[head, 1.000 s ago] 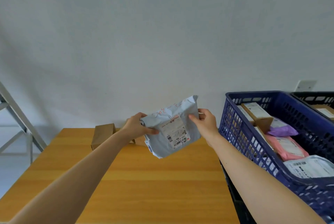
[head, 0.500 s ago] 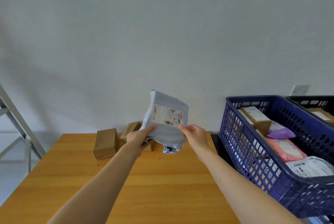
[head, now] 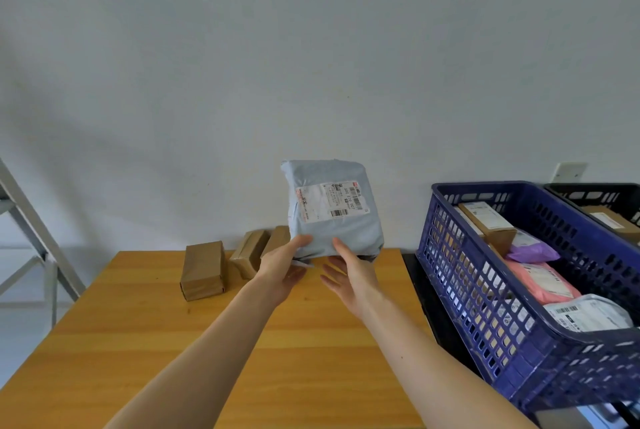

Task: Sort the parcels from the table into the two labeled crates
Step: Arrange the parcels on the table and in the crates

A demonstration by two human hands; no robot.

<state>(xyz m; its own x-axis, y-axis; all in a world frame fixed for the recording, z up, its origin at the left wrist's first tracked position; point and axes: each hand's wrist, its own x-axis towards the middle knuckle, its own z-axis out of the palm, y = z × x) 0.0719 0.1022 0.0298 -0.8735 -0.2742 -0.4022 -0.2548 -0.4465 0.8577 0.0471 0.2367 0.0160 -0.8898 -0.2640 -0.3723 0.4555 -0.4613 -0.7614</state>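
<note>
Table [head: 138,342]: stretching under our arms toward the far wall.
Blue crate [head: 460,290]: sitting at the right, partly filled.
Grey parcel [head: 332,221]: standing upright over the table's far edge.
Left hand [head: 282,269]: we are pinching its lower left, thumb in front.
Right hand [head: 353,276]: pinching its lower right likewise.

Grey parcel [head: 334,210], blue crate [head: 512,331], brown boxes [head: 202,271]
</note>
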